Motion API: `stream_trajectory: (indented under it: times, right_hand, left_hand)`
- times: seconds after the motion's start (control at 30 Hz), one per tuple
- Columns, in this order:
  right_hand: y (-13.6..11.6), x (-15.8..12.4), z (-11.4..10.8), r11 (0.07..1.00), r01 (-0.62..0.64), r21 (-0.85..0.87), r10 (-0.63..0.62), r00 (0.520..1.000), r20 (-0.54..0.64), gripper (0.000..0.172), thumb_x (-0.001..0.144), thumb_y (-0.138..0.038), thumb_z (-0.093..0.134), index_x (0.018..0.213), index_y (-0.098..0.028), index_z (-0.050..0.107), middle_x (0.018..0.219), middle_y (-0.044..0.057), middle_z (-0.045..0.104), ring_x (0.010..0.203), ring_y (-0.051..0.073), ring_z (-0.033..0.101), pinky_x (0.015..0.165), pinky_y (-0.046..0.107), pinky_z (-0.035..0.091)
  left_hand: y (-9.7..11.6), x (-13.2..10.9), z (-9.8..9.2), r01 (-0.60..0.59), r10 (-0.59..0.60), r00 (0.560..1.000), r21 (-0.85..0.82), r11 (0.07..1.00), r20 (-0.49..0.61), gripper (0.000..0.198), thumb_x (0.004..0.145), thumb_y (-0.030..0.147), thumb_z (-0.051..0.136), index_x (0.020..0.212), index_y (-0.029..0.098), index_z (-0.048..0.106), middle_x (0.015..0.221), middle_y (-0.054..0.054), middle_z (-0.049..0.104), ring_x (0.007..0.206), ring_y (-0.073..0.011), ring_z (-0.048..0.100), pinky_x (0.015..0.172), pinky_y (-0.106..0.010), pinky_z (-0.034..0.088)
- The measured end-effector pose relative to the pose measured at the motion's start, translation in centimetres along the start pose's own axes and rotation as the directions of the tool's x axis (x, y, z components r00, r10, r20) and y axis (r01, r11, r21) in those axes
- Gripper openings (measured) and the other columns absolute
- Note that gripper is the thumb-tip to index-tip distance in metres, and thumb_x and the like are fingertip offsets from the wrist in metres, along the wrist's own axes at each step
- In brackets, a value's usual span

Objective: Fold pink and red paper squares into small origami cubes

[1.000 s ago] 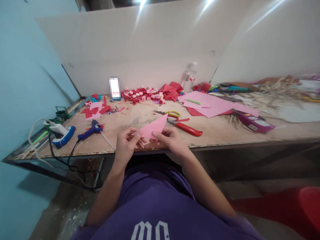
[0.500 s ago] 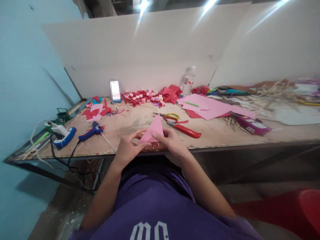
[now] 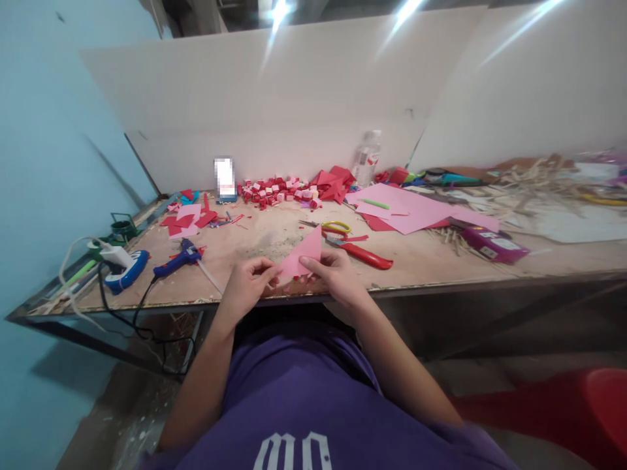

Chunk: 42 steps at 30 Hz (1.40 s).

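A pink paper piece (image 3: 304,255), folded into a pointed triangle, is held over the near edge of the wooden table (image 3: 426,261). My left hand (image 3: 247,287) pinches its lower left corner with the fingers closed. Fingers of my right hand (image 3: 333,274) are closed on its right side, thumb on top. The paper's tip points up and to the right.
Red-handled pliers (image 3: 365,254) and yellow-handled scissors (image 3: 333,226) lie just beyond the hands. A blue glue gun (image 3: 177,259) and power strip (image 3: 120,266) sit left. Small red and pink folded pieces (image 3: 279,189), pink sheets (image 3: 416,212), a bottle (image 3: 367,160) and wooden sticks (image 3: 533,176) lie farther back.
The pink paper went from a long flat wedge to a more upright, narrower triangle. Both hands shifted slightly along its lower edge and kept hold of it.
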State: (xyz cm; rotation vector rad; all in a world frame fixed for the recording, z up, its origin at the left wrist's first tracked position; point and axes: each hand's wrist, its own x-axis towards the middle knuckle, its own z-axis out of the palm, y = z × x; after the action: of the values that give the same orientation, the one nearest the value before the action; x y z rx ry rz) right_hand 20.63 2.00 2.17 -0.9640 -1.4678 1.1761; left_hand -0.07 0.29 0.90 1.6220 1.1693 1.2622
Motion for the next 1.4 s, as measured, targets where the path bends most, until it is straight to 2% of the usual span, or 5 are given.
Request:
stream_trajectory:
  times: [0.67, 0.8, 0.93, 1.17, 1.4]
  right_hand:
    - [-0.3, 0.2, 0.2, 0.976, 0.065, 0.206, -0.041, 0.992, -0.118, 0.033, 0.069, -0.045, 0.087, 0.076, -0.017, 0.074, 0.073, 0.004, 0.07, 0.06, 0.018, 0.065, 0.055, 0.028, 0.053]
    - [0.0, 0.3, 0.1, 0.964, 0.088, 0.25, -0.065, 0.993, -0.1, 0.031, 0.07, -0.044, 0.087, 0.078, -0.017, 0.076, 0.079, 0.006, 0.073, 0.065, 0.019, 0.069, 0.056, 0.027, 0.054]
    - [0.2, 0.3, 0.0, 0.979, 0.053, 0.195, -0.042, 0.997, -0.061, 0.033, 0.073, -0.047, 0.085, 0.08, -0.016, 0.078, 0.077, 0.006, 0.075, 0.062, 0.018, 0.07, 0.059, 0.027, 0.054]
    - [0.2, 0.1, -0.2, 0.998, 0.024, 0.06, -0.026, 0.999, 0.045, 0.036, 0.081, -0.051, 0.077, 0.087, -0.016, 0.079, 0.075, 0.005, 0.077, 0.065, 0.018, 0.071, 0.062, 0.026, 0.053]
    - [0.7, 0.3, -0.3, 0.999, 0.032, 0.035, -0.033, 0.999, 0.032, 0.042, 0.083, -0.057, 0.074, 0.09, -0.016, 0.078, 0.076, 0.007, 0.078, 0.068, 0.021, 0.074, 0.064, 0.027, 0.054]
  left_hand:
    - [-0.5, -0.3, -0.4, 0.001, -0.002, 0.994, 0.009, 1.0, 0.106, 0.033, 0.089, 0.044, 0.067, 0.074, 0.015, 0.072, 0.07, -0.004, 0.07, 0.066, -0.0162, 0.067, 0.065, -0.025, 0.055]
    - [-0.5, -0.2, -0.2, 0.009, -0.009, 0.996, -0.001, 1.0, 0.092, 0.033, 0.085, 0.044, 0.072, 0.104, 0.017, 0.075, 0.088, -0.006, 0.074, 0.075, -0.018, 0.07, 0.069, -0.028, 0.058]
    - [0.0, -0.3, 0.4, -0.062, 0.063, 0.998, 0.09, 0.994, -0.008, 0.073, 0.075, 0.033, 0.083, 0.143, 0.027, 0.057, 0.111, -0.007, 0.074, 0.087, -0.018, 0.072, 0.081, -0.029, 0.059]
    - [0.4, -0.4, 0.5, -0.136, 0.111, 0.984, 0.179, 0.974, 0.141, 0.037, 0.089, 0.032, 0.068, 0.125, 0.023, 0.072, 0.115, -0.005, 0.078, 0.098, -0.0245, 0.074, 0.082, -0.032, 0.06]
    - [0.2, -0.6, 0.7, -0.126, 0.119, 0.991, 0.155, 0.98, 0.054, 0.065, 0.086, 0.033, 0.073, 0.148, 0.023, 0.054, 0.108, -0.006, 0.08, 0.089, -0.0231, 0.077, 0.079, -0.032, 0.062]
